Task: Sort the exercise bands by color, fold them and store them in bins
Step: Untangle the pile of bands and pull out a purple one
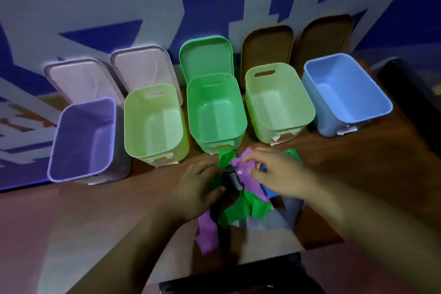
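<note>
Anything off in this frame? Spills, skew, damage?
No damage. The bands lie in one tangled heap, green, purple, blue and black mixed, before the empty bins; one purple band trails toward the table's near edge.

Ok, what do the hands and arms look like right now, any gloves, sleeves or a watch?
Both are bare. The left hand and right hand wear no gloves, and no ring shows, though the picture is blurred. The left forearm and right forearm are uncovered up to the frame edge: no sleeve, watch or strap on either wrist.
</note>
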The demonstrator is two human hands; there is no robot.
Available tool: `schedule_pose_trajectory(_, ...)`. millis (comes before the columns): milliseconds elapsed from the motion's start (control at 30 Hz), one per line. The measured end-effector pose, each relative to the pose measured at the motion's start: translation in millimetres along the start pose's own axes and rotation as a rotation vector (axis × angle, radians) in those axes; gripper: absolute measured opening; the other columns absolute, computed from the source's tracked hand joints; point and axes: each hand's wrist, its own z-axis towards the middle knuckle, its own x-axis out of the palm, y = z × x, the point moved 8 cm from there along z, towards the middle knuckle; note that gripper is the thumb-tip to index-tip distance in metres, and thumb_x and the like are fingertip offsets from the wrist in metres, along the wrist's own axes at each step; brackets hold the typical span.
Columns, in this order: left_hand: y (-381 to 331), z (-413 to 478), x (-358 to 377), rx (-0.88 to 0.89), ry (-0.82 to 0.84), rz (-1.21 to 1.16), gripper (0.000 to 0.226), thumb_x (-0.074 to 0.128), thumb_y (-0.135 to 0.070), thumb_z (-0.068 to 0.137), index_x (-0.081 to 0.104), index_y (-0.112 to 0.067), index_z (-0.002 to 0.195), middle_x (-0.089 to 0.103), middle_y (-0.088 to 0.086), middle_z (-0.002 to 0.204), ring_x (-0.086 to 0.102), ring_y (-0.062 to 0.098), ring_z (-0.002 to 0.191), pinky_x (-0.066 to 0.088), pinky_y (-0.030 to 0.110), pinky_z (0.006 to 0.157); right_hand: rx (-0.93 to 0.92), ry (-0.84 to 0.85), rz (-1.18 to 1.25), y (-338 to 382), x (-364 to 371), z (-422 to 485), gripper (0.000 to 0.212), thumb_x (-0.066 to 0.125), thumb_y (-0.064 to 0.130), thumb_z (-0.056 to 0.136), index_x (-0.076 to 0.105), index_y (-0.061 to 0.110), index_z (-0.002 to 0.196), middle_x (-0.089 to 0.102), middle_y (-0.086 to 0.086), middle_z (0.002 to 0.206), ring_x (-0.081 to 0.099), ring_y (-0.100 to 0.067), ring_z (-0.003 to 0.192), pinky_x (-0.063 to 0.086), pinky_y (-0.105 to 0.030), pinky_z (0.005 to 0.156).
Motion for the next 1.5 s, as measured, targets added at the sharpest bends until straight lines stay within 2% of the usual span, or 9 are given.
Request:
schedule_pose_trajectory(100, 24.2, -6.9, 37.3, 0.019, 0.058, 0.174, 0.059, 0.062, -0.053, 0.096, 0.059, -0.024, 0.148, 0.045, 0.005, 0.162, 0.048, 0.032, 0.141, 0.035, 0.037, 0.120, -0.063, 0.064, -0.216, -25.4, 41.4, -6.6, 0.058, 0.048, 0.057, 0.091, 0.066, 0.032, 0.141, 0.060, 0.011, 0.146, 0.053, -0.015, 0.136, 0.038, -0.035, 0.112)
schedule_pose_trajectory(200, 29.7, -10.9, 56.6, 0.024, 0.047, 0.152, 0.061, 0.059, -0.055, 0.099, 0.054, -0.027, 0.152, 0.035, -0.003, 0.170, 0.040, 0.025, 0.150, 0.031, 0.039, 0.123, -0.059, 0.054, -0.270, -45.5, 71.9, -13.5, 0.066, 0.047, 0.063, 0.092, 0.056, 0.036, 0.152, 0.046, 0.014, 0.160, 0.040, -0.017, 0.147, 0.032, -0.041, 0.120)
schedule_pose_trajectory(333, 41.1, -13.2, 71.2, 0.047, -0.065, 0.068, 0.057, 0.067, -0.044, 0.100, 0.053, -0.030, 0.153, 0.033, -0.013, 0.170, 0.036, 0.013, 0.153, 0.031, 0.040, 0.124, -0.132, -0.061, -0.311, -63.8, 96.2, -17.4, 0.056, 0.061, 0.052, 0.094, 0.059, 0.033, 0.148, 0.045, 0.012, 0.161, 0.042, -0.020, 0.147, 0.039, -0.045, 0.119)
schedule_pose_trajectory(467, 41.1, -16.4, 75.8, 0.079, -0.189, 0.049, 0.049, 0.073, -0.033, 0.097, 0.061, -0.025, 0.145, 0.039, -0.013, 0.167, 0.043, 0.015, 0.148, 0.036, 0.047, 0.118, -0.172, -0.169, -0.394, -71.5, 107.8, -22.3, 0.053, 0.057, 0.048, 0.099, 0.055, 0.035, 0.151, 0.041, 0.012, 0.164, 0.037, -0.020, 0.150, 0.029, -0.038, 0.121)
schedule_pose_trajectory(700, 44.7, -21.0, 83.9, 0.099, -0.250, 0.116, 0.048, 0.068, -0.037, 0.098, 0.061, -0.023, 0.144, 0.040, -0.012, 0.166, 0.042, 0.014, 0.149, 0.036, 0.047, 0.117, -0.218, -0.324, -0.424, -73.2, 116.4, -27.3, 0.052, 0.056, 0.045, 0.099, 0.057, 0.031, 0.149, 0.044, 0.012, 0.162, 0.037, -0.018, 0.150, 0.029, -0.039, 0.122)
schedule_pose_trajectory(967, 46.7, -27.2, 79.9, 0.132, -0.343, 0.119, 0.044, 0.064, -0.043, 0.098, 0.060, -0.037, 0.142, 0.043, -0.023, 0.161, 0.039, 0.007, 0.148, 0.037, 0.039, 0.119, -0.264, -0.365, -0.475, -73.7, 114.3, -23.6, 0.055, 0.045, 0.054, 0.098, 0.055, 0.038, 0.149, 0.044, 0.017, 0.160, 0.039, -0.014, 0.146, 0.031, -0.037, 0.119)
schedule_pose_trajectory(1167, 47.3, -34.0, 72.8, 0.173, -0.451, -0.036, 0.046, 0.064, -0.036, 0.100, 0.059, -0.030, 0.146, 0.051, -0.016, 0.156, 0.044, 0.004, 0.147, 0.035, 0.040, 0.125, -0.376, -0.411, -0.453, -71.4, 111.6, -25.3, 0.050, 0.057, 0.043, 0.098, 0.061, 0.030, 0.147, 0.053, 0.011, 0.156, 0.048, -0.018, 0.140, 0.034, -0.034, 0.116)
schedule_pose_trajectory(1333, 44.8, -46.7, 70.2, 0.126, -0.498, -0.216, 0.045, 0.065, -0.041, 0.102, 0.055, -0.039, 0.146, 0.061, -0.015, 0.142, 0.066, 0.016, 0.125, 0.054, 0.054, 0.108, -0.366, -0.408, -0.411, -69.5, 111.0, -30.5, 0.047, 0.064, 0.036, 0.101, 0.059, 0.034, 0.148, 0.054, 0.012, 0.155, 0.048, -0.020, 0.139, 0.039, -0.042, 0.116)
schedule_pose_trajectory(1500, 43.4, -57.8, 59.3, 0.098, -0.550, -0.232, 0.040, 0.062, -0.038, 0.104, 0.058, -0.038, 0.144, 0.065, -0.014, 0.139, 0.058, 0.002, 0.131, 0.046, 0.044, 0.117, -0.363, -0.415, -0.377, -65.6, 110.2, -33.2, 0.047, 0.064, 0.037, 0.101, 0.059, 0.036, 0.148, 0.057, 0.011, 0.153, 0.049, -0.018, 0.138, 0.040, -0.043, 0.116)
